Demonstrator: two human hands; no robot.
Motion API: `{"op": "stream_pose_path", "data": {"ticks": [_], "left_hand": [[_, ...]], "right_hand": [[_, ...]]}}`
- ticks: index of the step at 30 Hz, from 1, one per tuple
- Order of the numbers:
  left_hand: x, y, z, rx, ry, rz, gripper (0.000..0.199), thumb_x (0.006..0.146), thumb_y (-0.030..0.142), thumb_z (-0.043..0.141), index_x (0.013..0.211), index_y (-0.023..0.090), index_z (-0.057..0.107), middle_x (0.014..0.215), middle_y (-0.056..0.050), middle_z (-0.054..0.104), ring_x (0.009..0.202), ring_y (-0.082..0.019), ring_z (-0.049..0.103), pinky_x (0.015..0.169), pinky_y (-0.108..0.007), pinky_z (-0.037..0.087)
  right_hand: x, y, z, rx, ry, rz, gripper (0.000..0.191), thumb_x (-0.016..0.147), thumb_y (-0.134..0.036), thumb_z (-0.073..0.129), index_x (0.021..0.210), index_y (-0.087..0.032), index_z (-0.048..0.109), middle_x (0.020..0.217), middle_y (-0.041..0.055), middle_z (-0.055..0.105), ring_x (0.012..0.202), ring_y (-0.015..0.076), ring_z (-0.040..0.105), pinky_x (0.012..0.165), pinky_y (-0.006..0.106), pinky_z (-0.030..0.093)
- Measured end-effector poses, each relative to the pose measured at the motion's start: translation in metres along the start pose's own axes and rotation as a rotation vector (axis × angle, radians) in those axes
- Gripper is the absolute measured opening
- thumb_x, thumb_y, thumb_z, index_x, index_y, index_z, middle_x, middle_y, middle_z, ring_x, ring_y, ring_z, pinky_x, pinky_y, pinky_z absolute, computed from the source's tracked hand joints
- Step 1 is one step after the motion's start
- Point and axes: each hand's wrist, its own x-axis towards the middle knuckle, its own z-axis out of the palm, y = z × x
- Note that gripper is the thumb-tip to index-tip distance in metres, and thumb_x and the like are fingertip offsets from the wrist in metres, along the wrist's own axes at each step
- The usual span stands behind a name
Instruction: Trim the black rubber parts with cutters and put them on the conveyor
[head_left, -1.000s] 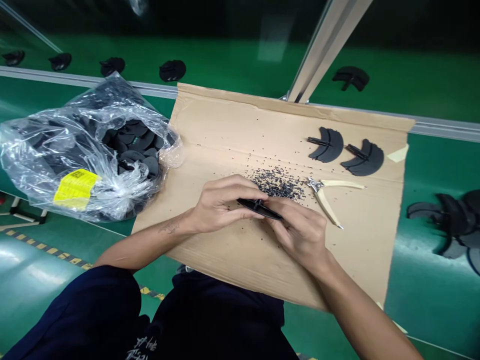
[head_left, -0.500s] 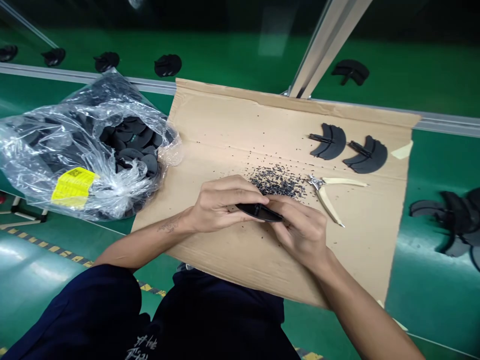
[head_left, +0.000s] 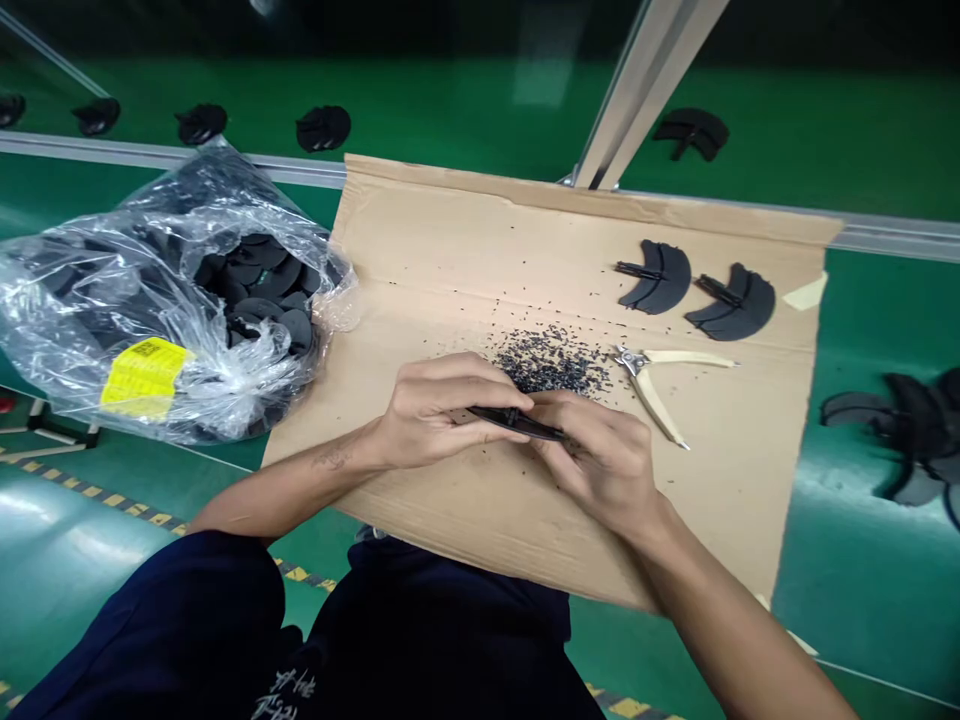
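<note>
Both hands grip one black plastic part (head_left: 517, 422), held nearly edge-on over the cardboard. My left hand (head_left: 442, 412) pinches its left end between thumb and fingers. On its right end, my right hand (head_left: 600, 450) is closed, and the fingers hide much of the part. Just beyond my hands lies a pile of small black plastic bits (head_left: 555, 360). Cream-handled side cutters (head_left: 651, 390) rest with their handles spread, right of the pile. Two curved black parts with stems, one on the left (head_left: 658, 277) and one on the right (head_left: 737, 303), lie farther back.
A clear plastic bag (head_left: 161, 290) full of black parts sits at the left, with a yellow label (head_left: 146, 377). The cardboard sheet (head_left: 450, 520) covers the green table. More curved black parts (head_left: 911, 430) are heaped at the right. A metal post (head_left: 645, 95) rises behind the cardboard.
The black part has tilted a little, so its face shows less and it looks thinner. Both hands keep their hold on it. The whole view has shifted slightly.
</note>
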Motion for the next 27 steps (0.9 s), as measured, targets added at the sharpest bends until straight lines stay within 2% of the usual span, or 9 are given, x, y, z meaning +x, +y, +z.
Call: {"op": "stream_pose_path", "data": {"ticks": [7, 10, 12, 15, 17, 19, 21, 24, 27], "left_hand": [[-0.001, -0.007, 0.004, -0.019, -0.034, -0.008, 0.028, 0.087, 0.027, 0.078, 0.112, 0.017, 0.073, 0.104, -0.009, 0.076, 0.099, -0.016, 0.071, 0.088, -0.029, 0.060], [-0.002, -0.010, 0.004, 0.000, 0.007, -0.032, 0.025, 0.089, 0.021, 0.075, 0.114, 0.018, 0.073, 0.101, -0.007, 0.076, 0.095, -0.013, 0.071, 0.084, -0.026, 0.060], [-0.001, -0.012, 0.003, 0.031, 0.044, -0.048, 0.026, 0.087, 0.021, 0.077, 0.113, 0.018, 0.073, 0.098, -0.006, 0.074, 0.090, -0.012, 0.070, 0.079, -0.025, 0.060], [0.000, -0.016, 0.001, 0.075, 0.073, -0.045, 0.025, 0.086, 0.020, 0.079, 0.110, 0.016, 0.073, 0.095, -0.005, 0.071, 0.087, -0.012, 0.069, 0.076, -0.023, 0.059], [0.000, -0.017, -0.001, 0.106, 0.073, -0.036, 0.025, 0.086, 0.019, 0.079, 0.109, 0.015, 0.073, 0.095, -0.005, 0.070, 0.087, -0.011, 0.069, 0.075, -0.023, 0.058], [0.000, -0.017, -0.001, 0.133, 0.065, -0.024, 0.025, 0.086, 0.019, 0.078, 0.110, 0.014, 0.073, 0.095, -0.006, 0.070, 0.086, -0.011, 0.068, 0.075, -0.023, 0.058], [-0.001, -0.018, 0.000, 0.152, 0.054, -0.010, 0.025, 0.087, 0.019, 0.077, 0.111, 0.014, 0.072, 0.094, -0.006, 0.071, 0.086, -0.012, 0.068, 0.075, -0.024, 0.058], [-0.001, -0.018, 0.001, 0.165, 0.051, 0.003, 0.028, 0.088, 0.022, 0.077, 0.114, 0.015, 0.070, 0.095, -0.006, 0.073, 0.086, -0.012, 0.068, 0.075, -0.025, 0.058], [-0.001, -0.018, 0.003, 0.162, 0.051, 0.002, 0.027, 0.089, 0.024, 0.077, 0.114, 0.015, 0.070, 0.095, -0.005, 0.074, 0.087, -0.013, 0.069, 0.078, -0.026, 0.059]], "right_hand": [[0.006, 0.001, -0.007, 0.045, -0.003, 0.026, 0.010, 0.093, -0.015, 0.067, 0.102, -0.020, 0.070, 0.095, 0.0051, 0.077, 0.083, 0.0162, 0.075, 0.073, 0.027, 0.062], [0.010, 0.005, -0.036, -0.132, -0.142, 0.032, 0.030, 0.090, -0.032, 0.074, 0.117, -0.021, 0.069, 0.115, 0.0108, 0.075, 0.102, 0.0250, 0.073, 0.089, 0.040, 0.063], [0.008, 0.014, -0.062, -0.389, -0.206, 0.081, 0.043, 0.089, -0.046, 0.073, 0.125, -0.023, 0.067, 0.124, 0.0134, 0.071, 0.113, 0.0336, 0.069, 0.096, 0.054, 0.059], [-0.002, 0.035, -0.097, -0.772, -0.236, 0.233, 0.062, 0.085, -0.067, 0.066, 0.130, -0.024, 0.065, 0.123, 0.0180, 0.067, 0.111, 0.0448, 0.064, 0.082, 0.064, 0.058], [-0.010, 0.046, -0.110, -0.881, -0.299, 0.274, 0.064, 0.082, -0.068, 0.068, 0.128, -0.024, 0.065, 0.116, 0.0170, 0.068, 0.097, 0.0419, 0.066, 0.063, 0.054, 0.058], [-0.012, 0.049, -0.114, -0.912, -0.311, 0.292, 0.059, 0.081, -0.064, 0.072, 0.123, -0.023, 0.067, 0.109, 0.0158, 0.069, 0.085, 0.0373, 0.067, 0.052, 0.045, 0.052], [-0.009, 0.044, -0.110, -0.864, -0.271, 0.307, 0.050, 0.083, -0.057, 0.073, 0.120, -0.023, 0.067, 0.107, 0.0141, 0.069, 0.082, 0.0330, 0.067, 0.052, 0.041, 0.051], [0.003, 0.027, -0.096, -0.679, -0.169, 0.263, 0.041, 0.087, -0.045, 0.070, 0.122, -0.023, 0.065, 0.112, 0.0132, 0.070, 0.097, 0.0322, 0.069, 0.072, 0.044, 0.057], [0.012, 0.016, -0.079, -0.508, -0.120, 0.148, 0.040, 0.090, -0.033, 0.066, 0.129, -0.024, 0.060, 0.120, 0.0129, 0.070, 0.109, 0.0325, 0.067, 0.091, 0.049, 0.055]]}}
